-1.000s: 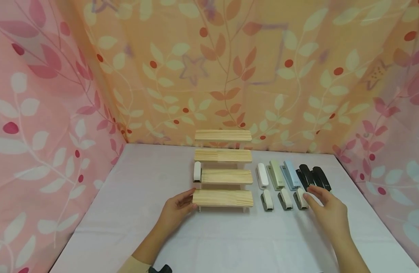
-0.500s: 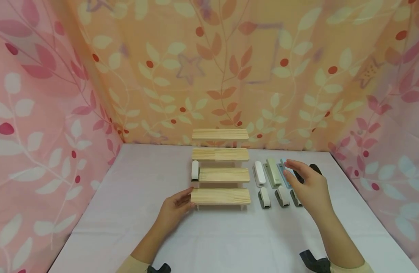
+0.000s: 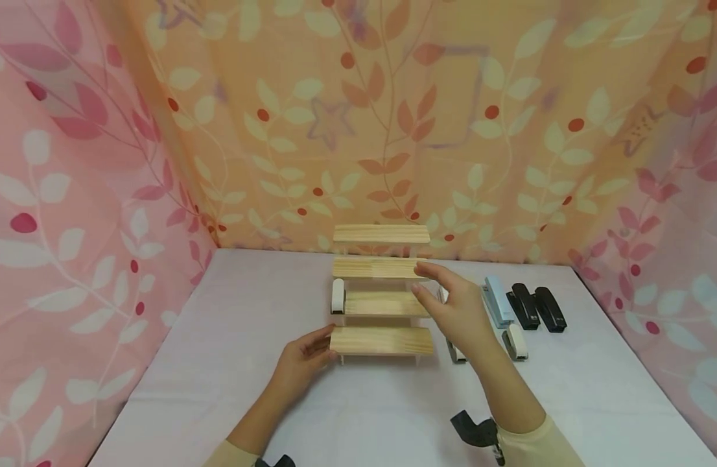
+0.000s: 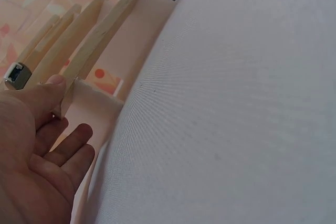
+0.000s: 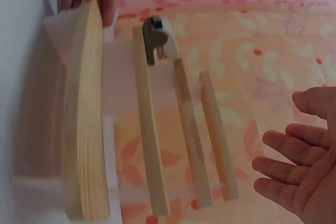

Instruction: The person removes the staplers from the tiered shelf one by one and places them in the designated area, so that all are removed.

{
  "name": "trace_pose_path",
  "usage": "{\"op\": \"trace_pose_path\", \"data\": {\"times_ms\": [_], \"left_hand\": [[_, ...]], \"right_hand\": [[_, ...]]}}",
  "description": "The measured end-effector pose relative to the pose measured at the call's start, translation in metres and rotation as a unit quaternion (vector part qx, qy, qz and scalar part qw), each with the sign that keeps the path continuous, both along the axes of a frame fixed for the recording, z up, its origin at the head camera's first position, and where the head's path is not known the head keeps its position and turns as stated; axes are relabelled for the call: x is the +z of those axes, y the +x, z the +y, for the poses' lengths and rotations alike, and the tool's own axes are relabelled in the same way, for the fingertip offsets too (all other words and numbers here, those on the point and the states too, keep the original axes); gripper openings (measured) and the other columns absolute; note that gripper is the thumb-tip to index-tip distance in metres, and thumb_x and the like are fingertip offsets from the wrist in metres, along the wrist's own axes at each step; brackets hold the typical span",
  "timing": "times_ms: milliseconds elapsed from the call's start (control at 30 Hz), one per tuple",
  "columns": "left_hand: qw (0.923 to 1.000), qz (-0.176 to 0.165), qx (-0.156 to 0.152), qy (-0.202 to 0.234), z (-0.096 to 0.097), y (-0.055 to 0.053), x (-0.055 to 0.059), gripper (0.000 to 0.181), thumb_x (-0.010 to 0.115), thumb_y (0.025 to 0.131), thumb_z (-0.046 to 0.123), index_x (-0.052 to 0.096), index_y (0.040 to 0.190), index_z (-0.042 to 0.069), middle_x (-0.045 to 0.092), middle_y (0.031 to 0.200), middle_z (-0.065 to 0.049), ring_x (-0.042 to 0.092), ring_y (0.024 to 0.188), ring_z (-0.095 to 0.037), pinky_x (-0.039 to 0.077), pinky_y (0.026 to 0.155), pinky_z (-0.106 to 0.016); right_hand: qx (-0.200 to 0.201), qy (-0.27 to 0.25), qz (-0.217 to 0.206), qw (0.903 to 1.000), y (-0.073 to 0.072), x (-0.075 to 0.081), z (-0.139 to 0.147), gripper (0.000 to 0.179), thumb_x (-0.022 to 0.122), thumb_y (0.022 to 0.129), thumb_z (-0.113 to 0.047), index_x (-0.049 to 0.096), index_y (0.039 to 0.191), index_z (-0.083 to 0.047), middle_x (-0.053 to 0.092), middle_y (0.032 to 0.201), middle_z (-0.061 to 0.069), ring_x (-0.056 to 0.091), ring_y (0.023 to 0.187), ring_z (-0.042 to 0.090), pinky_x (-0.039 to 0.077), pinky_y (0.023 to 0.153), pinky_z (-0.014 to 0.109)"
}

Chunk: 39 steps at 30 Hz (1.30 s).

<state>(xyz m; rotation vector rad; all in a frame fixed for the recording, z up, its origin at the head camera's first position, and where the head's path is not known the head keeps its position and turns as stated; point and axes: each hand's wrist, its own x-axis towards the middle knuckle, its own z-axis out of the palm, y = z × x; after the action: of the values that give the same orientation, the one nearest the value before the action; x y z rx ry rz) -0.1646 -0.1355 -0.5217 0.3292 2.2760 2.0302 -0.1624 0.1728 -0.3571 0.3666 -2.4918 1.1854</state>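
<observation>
A wooden stepped rack (image 3: 382, 340) with light shelves stands on the table. At its lowest shelf's left end, my left hand (image 3: 303, 360) pinches the board, thumb on one face and fingers behind. One small white stapler (image 3: 338, 295) is upright at the left end of the second shelf from the bottom; the right wrist view shows its metal end (image 5: 156, 38). My right hand (image 3: 460, 311) is over the rack's right side, holding nothing, and in its wrist view the fingers (image 5: 286, 148) are spread apart from the shelves. It hides some of the staplers behind it.
Right of the rack are a light blue stapler (image 3: 498, 301), two black staplers (image 3: 524, 306) and a small white stapler (image 3: 515, 342). Another small white one (image 3: 456, 351) shows partly under my right forearm. A patterned curtain (image 3: 277, 162) encloses the table's back and sides.
My right hand has moved left from beside the small white and black staplers, across the row, to the rack's right side. My left hand keeps its hold on the lowest shelf.
</observation>
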Motion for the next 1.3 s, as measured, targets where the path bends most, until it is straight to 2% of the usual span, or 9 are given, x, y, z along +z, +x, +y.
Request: {"op": "trace_pose_path", "data": {"times_ms": [267, 533, 800, 1033, 1300], "left_hand": [[1.0, -0.005, -0.006, -0.001, 0.001, -0.001, -0.002, 0.058, 0.083, 0.087, 0.018, 0.062, 0.141, 0.011, 0.065, 0.139, -0.008, 0.064, 0.126, -0.026, 0.057, 0.097, -0.022], [1.0, -0.003, 0.0, -0.003, 0.001, -0.003, 0.0, 0.057, 0.083, 0.088, 0.019, 0.063, 0.14, 0.012, 0.064, 0.14, -0.006, 0.064, 0.126, -0.026, 0.056, 0.098, -0.022], [1.0, 0.005, 0.0, 0.002, 0.002, -0.002, 0.003, 0.057, 0.082, 0.088, 0.016, 0.062, 0.141, 0.007, 0.063, 0.142, -0.008, 0.063, 0.127, -0.028, 0.056, 0.099, -0.023], [1.0, 0.001, 0.001, 0.0, 0.001, -0.001, 0.0, 0.057, 0.083, 0.088, 0.017, 0.062, 0.14, 0.008, 0.065, 0.139, -0.007, 0.065, 0.125, -0.025, 0.057, 0.098, -0.022], [0.9999, 0.012, -0.003, 0.007, -0.001, 0.0, -0.002, 0.057, 0.081, 0.088, 0.012, 0.061, 0.141, 0.003, 0.066, 0.136, -0.014, 0.066, 0.123, -0.028, 0.057, 0.096, -0.021]], "right_hand": [[0.032, -0.032, -0.007, 0.9989, -0.003, -0.006, -0.041, 0.044, 0.075, 0.096, -0.029, 0.066, 0.135, -0.01, 0.07, 0.131, 0.0, 0.058, 0.133, 0.024, 0.049, 0.111, 0.052], [0.051, -0.039, -0.019, 0.9978, -0.008, -0.012, -0.076, 0.045, 0.077, 0.094, -0.027, 0.066, 0.134, -0.008, 0.07, 0.132, 0.0, 0.06, 0.131, 0.021, 0.05, 0.112, 0.049], [0.035, -0.011, -0.055, 0.9978, -0.013, -0.031, -0.101, 0.049, 0.079, 0.092, -0.031, 0.066, 0.135, -0.011, 0.071, 0.131, 0.002, 0.062, 0.129, 0.021, 0.051, 0.11, 0.046], [0.009, -0.003, -0.076, 0.997, -0.015, -0.049, -0.109, 0.057, 0.08, 0.091, -0.038, 0.063, 0.139, -0.012, 0.068, 0.136, 0.003, 0.061, 0.13, 0.025, 0.051, 0.11, 0.05], [-0.01, 0.014, -0.097, 0.9951, -0.02, -0.063, -0.121, 0.069, 0.082, 0.087, -0.043, 0.058, 0.144, -0.011, 0.065, 0.139, 0.008, 0.06, 0.131, 0.03, 0.05, 0.11, 0.051]]}}
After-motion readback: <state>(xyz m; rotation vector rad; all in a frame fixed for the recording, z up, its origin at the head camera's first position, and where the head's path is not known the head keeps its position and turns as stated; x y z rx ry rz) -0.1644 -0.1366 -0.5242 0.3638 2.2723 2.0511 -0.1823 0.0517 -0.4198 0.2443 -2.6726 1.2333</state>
